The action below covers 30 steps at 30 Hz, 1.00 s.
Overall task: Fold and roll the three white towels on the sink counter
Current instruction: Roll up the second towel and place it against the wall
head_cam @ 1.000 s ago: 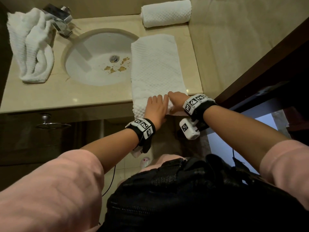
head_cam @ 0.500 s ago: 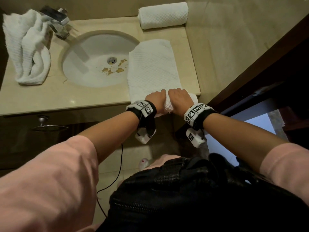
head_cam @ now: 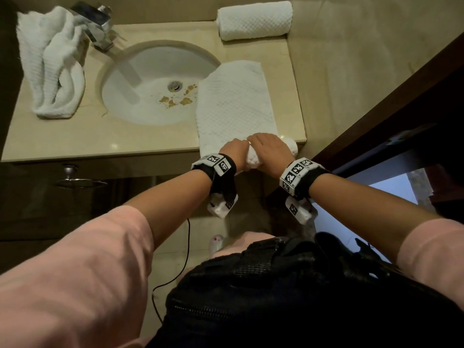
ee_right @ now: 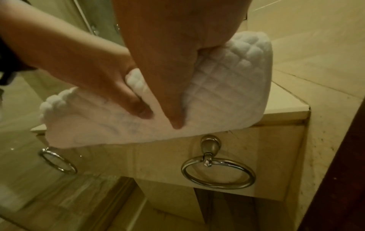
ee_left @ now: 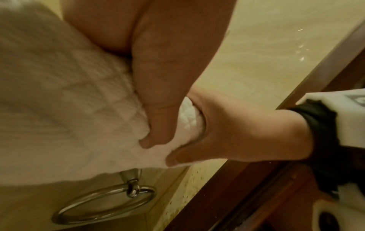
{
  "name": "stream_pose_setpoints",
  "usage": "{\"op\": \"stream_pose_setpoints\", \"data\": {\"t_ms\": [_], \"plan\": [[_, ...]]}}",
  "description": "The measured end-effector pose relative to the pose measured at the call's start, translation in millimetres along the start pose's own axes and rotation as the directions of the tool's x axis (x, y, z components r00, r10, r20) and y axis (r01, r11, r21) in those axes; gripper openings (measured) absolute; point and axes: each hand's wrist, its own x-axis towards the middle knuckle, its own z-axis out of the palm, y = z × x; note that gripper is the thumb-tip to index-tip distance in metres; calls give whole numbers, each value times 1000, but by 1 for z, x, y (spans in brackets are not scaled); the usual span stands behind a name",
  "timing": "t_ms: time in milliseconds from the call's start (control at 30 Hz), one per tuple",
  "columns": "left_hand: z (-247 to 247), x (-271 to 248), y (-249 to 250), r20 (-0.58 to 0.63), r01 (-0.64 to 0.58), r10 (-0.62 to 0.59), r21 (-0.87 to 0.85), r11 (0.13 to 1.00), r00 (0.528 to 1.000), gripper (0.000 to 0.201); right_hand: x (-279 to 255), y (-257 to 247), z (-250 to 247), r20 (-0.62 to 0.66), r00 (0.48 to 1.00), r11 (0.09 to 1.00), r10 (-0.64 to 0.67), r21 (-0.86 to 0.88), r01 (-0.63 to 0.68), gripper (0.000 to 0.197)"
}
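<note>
From the head view, we are seeing one rolled white waffle-weave towel (head_cam: 254, 20) finished at the counter's back, a crumpled white towel (head_cam: 51, 62) waiting untouched beside the faucet, and a folded white waffle towel (head_cam: 234, 101) lying on the beige stone sink counter (head_cam: 140, 144), its near end being rolled. Our left hand (head_cam: 232, 151) and right hand (head_cam: 270, 149) are curling around that roll. At the left wrist, the thumb is digging into soft, blurred cloth. At the right wrist, both thumbs are pinching the plump quilted roll at the counter's edge.

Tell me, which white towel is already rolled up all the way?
The rolled towel at the counter's far right corner. The others are crumpled or just starting.
</note>
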Motion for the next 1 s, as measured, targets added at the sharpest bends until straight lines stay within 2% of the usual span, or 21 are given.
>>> {"op": "stream_pose_setpoints", "data": {"t_ms": [100, 167, 300, 367, 433, 467, 533, 633, 733, 800, 867, 933, 1000], "plan": [[3, -3, 1, -64, 16, -15, 6, 1000, 998, 51, -2, -2, 2, -91, 996, 998, 15, 59, -9, 43], [9, -11, 5, -129, 51, -35, 124, 991, 991, 62, 1, -7, -5, -26, 998, 996, 50, 79, -47, 36], [32, -29, 7, -268, 104, -21, 299, 949, 963, 82, 9, -4, -18, 131, 985, 990, 110, 70, -120, 36], [34, -34, 6, -291, 98, -4, 307, 947, 957, 73, 12, 0, -21, 185, 977, 990, 108, 70, -123, 35], [28, -33, 5, -331, 75, 23, 280, 957, 943, 47, 12, 1, -23, 243, 965, 992, 96, 55, -112, 35], [23, -29, 4, -274, 63, 7, 246, 967, 962, 37, 12, 1, -24, 235, 967, 994, 95, 38, -107, 35], [15, -21, 1, -164, 38, -10, 171, 985, 986, 31, 10, -1, -22, 155, 985, 997, 72, -10, -72, 34], [0, -9, -9, -80, 19, -17, 29, 999, 997, 42, 4, -1, -12, 21, 1000, 993, -5, -119, 8, 41], [-12, -4, -17, 61, -32, 31, 16, 999, 998, 46, 2, -4, -10, 39, 998, 982, 40, -186, -32, 40], [-15, -4, -15, 7, -40, 40, 44, 998, 999, 46, 8, -9, -14, 104, 986, 981, 129, -159, -111, 31], [-11, -9, -7, -122, -40, 54, 114, 993, 991, 42, 15, -11, -17, 115, 977, 976, 180, -145, -163, 32], [0, -13, -1, -183, -33, 76, 227, 973, 980, 46, 21, -10, -20, 144, 970, 974, 195, -141, -175, 41], [9, -16, 0, -227, -30, 99, 287, 957, 969, 62, 25, -8, -23, 182, 964, 977, 193, -129, -171, 53]]}}
